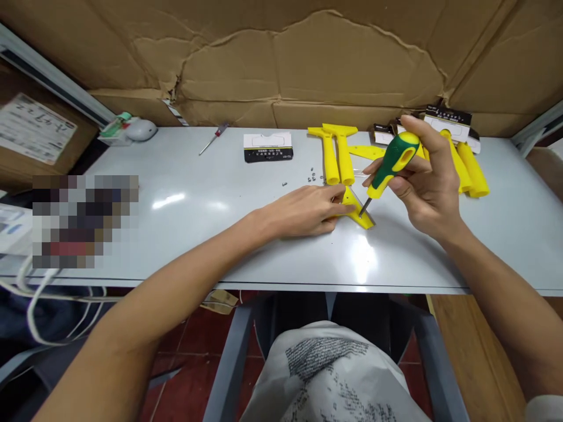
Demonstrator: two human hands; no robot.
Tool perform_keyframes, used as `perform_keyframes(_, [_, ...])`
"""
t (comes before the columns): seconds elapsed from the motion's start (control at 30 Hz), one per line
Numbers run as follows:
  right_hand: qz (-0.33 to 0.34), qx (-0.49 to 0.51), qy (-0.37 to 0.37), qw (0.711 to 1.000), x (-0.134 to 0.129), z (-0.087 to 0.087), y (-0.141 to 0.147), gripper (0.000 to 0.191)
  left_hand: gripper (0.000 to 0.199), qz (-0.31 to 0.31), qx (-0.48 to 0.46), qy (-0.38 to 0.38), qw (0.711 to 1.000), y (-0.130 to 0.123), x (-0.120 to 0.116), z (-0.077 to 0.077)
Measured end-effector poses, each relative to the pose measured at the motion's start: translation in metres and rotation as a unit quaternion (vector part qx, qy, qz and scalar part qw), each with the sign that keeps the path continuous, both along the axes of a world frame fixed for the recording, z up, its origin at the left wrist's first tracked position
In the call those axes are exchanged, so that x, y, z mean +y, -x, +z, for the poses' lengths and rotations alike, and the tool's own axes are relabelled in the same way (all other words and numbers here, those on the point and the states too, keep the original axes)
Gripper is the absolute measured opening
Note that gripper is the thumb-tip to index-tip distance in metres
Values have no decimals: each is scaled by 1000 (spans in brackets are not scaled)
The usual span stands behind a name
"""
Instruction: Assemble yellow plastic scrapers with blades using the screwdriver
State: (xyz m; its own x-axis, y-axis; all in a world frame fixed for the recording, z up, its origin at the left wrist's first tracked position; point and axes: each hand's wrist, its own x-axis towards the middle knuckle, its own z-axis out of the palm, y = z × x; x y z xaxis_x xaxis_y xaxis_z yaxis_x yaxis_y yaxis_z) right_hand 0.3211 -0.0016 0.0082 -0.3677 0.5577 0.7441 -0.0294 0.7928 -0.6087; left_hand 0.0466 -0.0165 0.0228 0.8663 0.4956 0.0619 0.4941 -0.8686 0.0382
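Note:
My right hand [428, 187] grips a green and yellow screwdriver [393, 163], tilted, with its tip down on a yellow scraper head [361, 218]. My left hand [314, 211] presses that yellow piece against the table, fingers closed on it. Several small screws [313, 177] lie just beyond my left hand. Two yellow T-shaped scrapers [338, 153] lie behind the piece, side by side. Another flat yellow part [366, 152] rests to their right, partly behind the screwdriver.
A black and white box [268, 147] and a thin screwdriver [213, 139] lie at the back of the grey table [185, 249]. More yellow handles [474, 170] and boxes [447, 120] are at the back right. Cardboard [316, 64] stands behind.

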Motion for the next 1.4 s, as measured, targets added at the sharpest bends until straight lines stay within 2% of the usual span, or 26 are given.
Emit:
perform_keyframes(0.13, [-31,-5,6,999,1,-1,-2,72,52,6,19,2,1000,0,-1,1])
perform_keyframes(0.3, [-25,1,-10,1000,5,-5,-2,75,51,17,27,-6,999,-1,-3,4])
perform_keyframes(0.4, [-45,23,-7,999,2,-4,1,73,51,18,26,-2,999,-1,-5,6])
perform_keyframes(0.53, [-103,21,28,994,-1,-3,2,74,51,23,18,-2,1000,1,-5,8])
perform_keyframes(0.63, [-119,-3,53,992,0,-6,2,80,54,20,12,-3,1000,2,-6,7])
perform_keyframes(0.73, [-110,-12,60,992,4,-11,2,86,53,19,12,-6,1000,1,-7,7])
perform_keyframes(0.97, [-45,17,25,999,10,-15,3,82,53,23,33,-9,999,0,-8,7])
perform_keyframes(1.17, [-29,-19,113,993,11,-2,-8,96,52,29,26,8,999,-1,-8,10])
perform_keyframes(1.3, [55,-14,51,997,28,-1,-14,104,53,35,17,28,999,-2,-7,9])
perform_keyframes(1.4, [73,-19,1,997,33,0,-13,106,54,45,7,35,998,-2,-6,6])
